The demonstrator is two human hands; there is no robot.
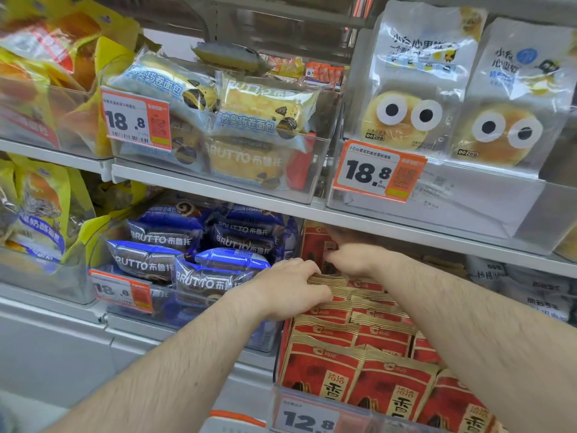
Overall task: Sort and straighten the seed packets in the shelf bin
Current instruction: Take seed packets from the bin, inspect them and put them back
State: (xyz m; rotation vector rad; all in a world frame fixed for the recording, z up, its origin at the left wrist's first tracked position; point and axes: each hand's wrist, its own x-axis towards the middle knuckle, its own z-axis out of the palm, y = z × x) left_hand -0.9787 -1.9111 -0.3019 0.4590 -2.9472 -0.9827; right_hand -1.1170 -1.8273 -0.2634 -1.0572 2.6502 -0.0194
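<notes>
Red and gold seed packets [359, 370] stand in rows in a clear shelf bin [278, 398] on the lower shelf, right of centre. My left hand [290, 285] lies across the top edges of the packets in the back rows, fingers curled over them. My right hand [349, 257] reaches deeper and grips the top of an upright red packet [315, 245] at the very back of the bin. Both forearms stretch in from the bottom of the view. The right forearm hides the bin's right side.
Blue bread packs [193, 254] fill the bin to the left. The upper shelf edge [374, 223] runs just above my hands, carrying bins of bread [256, 120] and price tags [377, 170]. Yellow bags [40, 201] are at far left, and grey packets [530, 292] sit at the right.
</notes>
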